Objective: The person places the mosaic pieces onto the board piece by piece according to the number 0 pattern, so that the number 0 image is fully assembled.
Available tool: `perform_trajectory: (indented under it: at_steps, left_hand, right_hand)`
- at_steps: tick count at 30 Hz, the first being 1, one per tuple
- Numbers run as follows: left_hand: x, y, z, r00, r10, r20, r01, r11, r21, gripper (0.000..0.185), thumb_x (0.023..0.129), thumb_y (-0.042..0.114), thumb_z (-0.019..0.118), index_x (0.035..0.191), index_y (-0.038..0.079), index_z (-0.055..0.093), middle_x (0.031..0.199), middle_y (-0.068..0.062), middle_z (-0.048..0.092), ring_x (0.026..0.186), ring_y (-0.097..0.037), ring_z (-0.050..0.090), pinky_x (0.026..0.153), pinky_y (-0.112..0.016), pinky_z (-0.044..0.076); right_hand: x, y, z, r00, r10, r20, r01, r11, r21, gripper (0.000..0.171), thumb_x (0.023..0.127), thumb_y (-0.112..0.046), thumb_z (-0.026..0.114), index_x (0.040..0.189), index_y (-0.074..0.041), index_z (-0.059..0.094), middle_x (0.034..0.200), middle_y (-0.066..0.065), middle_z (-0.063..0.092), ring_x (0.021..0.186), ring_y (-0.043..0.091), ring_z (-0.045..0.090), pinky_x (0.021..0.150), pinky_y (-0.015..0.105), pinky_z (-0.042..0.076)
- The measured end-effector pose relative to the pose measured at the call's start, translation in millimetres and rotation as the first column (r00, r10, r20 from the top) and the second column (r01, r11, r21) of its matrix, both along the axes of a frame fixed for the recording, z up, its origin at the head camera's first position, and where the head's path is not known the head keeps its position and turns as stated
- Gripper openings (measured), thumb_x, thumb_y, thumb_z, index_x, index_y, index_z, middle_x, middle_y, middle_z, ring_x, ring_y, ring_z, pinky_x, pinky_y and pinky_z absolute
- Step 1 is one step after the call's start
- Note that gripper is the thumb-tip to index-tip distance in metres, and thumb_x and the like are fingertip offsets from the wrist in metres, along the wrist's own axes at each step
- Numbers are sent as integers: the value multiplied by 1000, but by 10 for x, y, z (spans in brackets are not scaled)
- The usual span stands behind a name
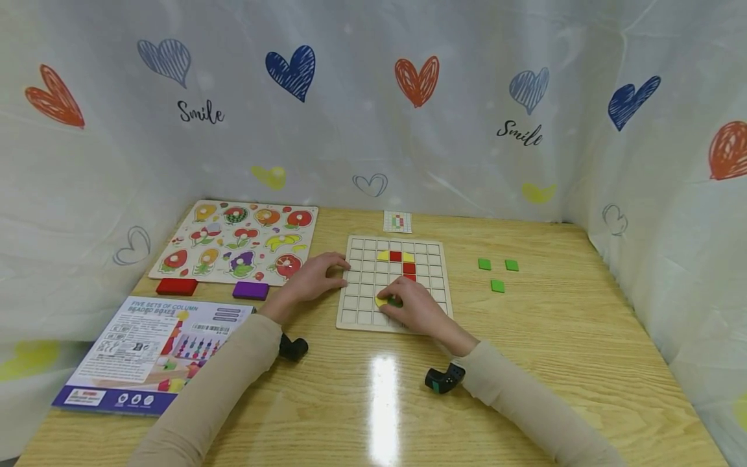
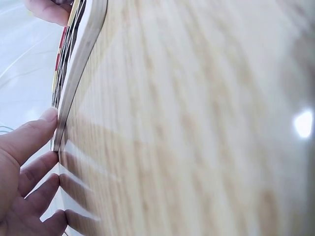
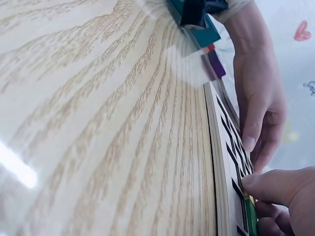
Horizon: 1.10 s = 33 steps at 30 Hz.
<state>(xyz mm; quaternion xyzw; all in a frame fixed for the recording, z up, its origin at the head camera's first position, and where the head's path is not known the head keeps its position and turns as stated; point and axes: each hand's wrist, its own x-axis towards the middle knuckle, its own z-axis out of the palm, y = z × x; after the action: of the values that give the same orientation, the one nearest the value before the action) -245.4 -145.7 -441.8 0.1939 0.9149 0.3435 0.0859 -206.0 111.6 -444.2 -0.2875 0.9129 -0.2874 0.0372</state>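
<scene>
Right hand (image 1: 415, 307) fingertips pinch a small green square tile (image 1: 395, 301) down on the pale wooden grid board (image 1: 356, 316), lower middle cells. Tile looks light, stiff, thin: take by the edges. Left hand (image 1: 312, 279) rests with relaxed fingers against board's left edge. Three spare green tiles (image 1: 497, 285) lie well apart right; nothing blocks.

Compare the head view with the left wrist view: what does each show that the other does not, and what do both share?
Only the head view shows the three green tiles, the fruit puzzle, the box and the right hand on a yellow piece. Only the left wrist view shows the grid board's thin edge side-on. Both show the left hand against the grid board.
</scene>
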Motion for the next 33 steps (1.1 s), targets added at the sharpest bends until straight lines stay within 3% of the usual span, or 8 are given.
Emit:
perform_trajectory:
  at_steps: [10, 18, 23, 28, 33]
  left_hand:
    - [8, -11, -21, 1000, -3, -4, 3, 1000, 0, 33, 93, 19, 69, 123, 7, 65, 147, -17, 46, 141, -35, 33, 116, -49, 25]
    - [3, -22, -25, 1000, 6, 1, -6, 1000, -3, 33, 93, 19, 69, 123, 7, 65, 147, -16, 45, 141, -35, 32, 117, -49, 24]
    - [-2, -13, -21, 1000, 3, -5, -3, 1000, -3, 33, 93, 19, 69, 123, 7, 65, 147, -17, 45, 141, -35, 33, 117, -49, 24]
    - [4, -8, -8, 1000, 7, -1, -7, 1000, -3, 33, 93, 19, 69, 123, 7, 65, 147, -16, 46, 141, -35, 33, 117, -48, 24]
    - [10, -4, 2, 1000, 16, 12, -16, 1000, -5, 33, 93, 20, 68, 123, 7, 65, 147, -16, 45, 141, -34, 32, 117, -48, 24]
  right_hand:
    - [22, 78, 3, 1000, -24, 7, 25, 996, -89, 19, 89, -23, 73, 105, -13, 75, 96, -4, 62, 78, 10, 53, 68, 27, 46]
    - [-1, 492, -14, 984, -168, 59, 177, 960, -215, 24, 93, -21, 69, 113, -8, 72, 101, 2, 63, 87, 15, 59, 74, 31, 53]
    - [-14, 922, -30, 944, -321, 75, 329, 913, -243, 31, 95, -20, 66, 122, -5, 67, 113, 12, 62, 98, 24, 61, 84, 39, 53]
    - [-4, 1349, -3, 882, -468, 60, 469, 853, -229, 40, 97, -20, 62, 131, 1, 58, 124, 22, 54, 106, 34, 57, 89, 48, 52]
    - [-5, 1672, 43, 835, -540, 107, 551, 812, -196, 48, 98, -19, 59, 139, 4, 49, 132, 28, 43, 113, 42, 51, 91, 54, 49]
